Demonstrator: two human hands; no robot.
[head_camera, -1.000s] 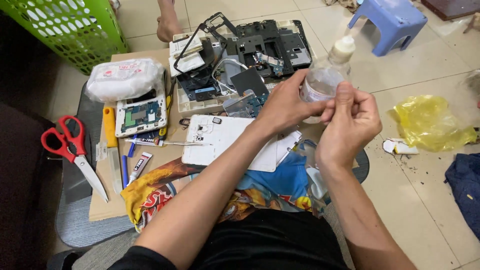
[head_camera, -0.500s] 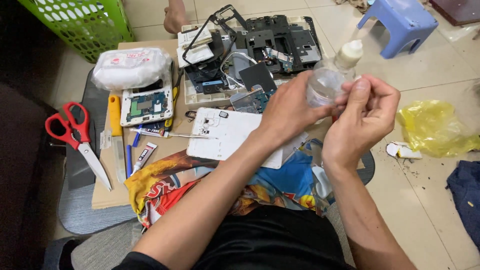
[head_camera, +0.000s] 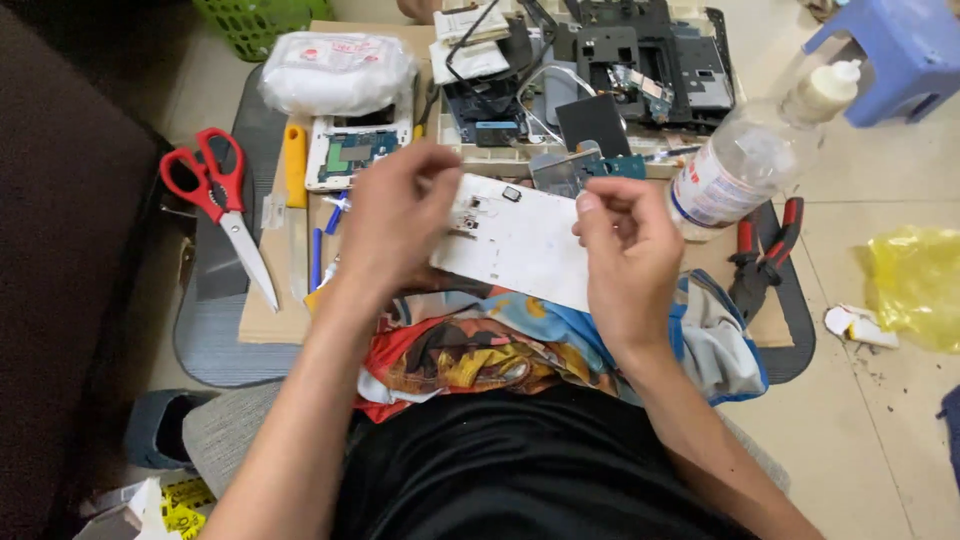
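Note:
My left hand (head_camera: 395, 225) and my right hand (head_camera: 625, 250) hold a white flat device back cover (head_camera: 520, 240) between them, above a colourful cloth (head_camera: 500, 345) on my lap. My left hand grips its left end and my right hand pinches its right edge. The cover's inner side faces up, with small cut-outs near its left end. A clear plastic bottle (head_camera: 745, 160) with a white nozzle cap stands tilted on the board to the right of my right hand, free of both hands.
Red-handled scissors (head_camera: 215, 205), a yellow-handled tool (head_camera: 293, 165) and a small opened white device (head_camera: 350, 155) lie left on the cardboard (head_camera: 270, 320). Black disassembled electronics (head_camera: 620, 60) fill the back. Red-handled pliers (head_camera: 760, 255), a blue stool (head_camera: 890, 45), a yellow bag (head_camera: 915, 285).
Both hands let go of the clear bottle, which now stands on the board at right. They have come down and taken up the white back cover.

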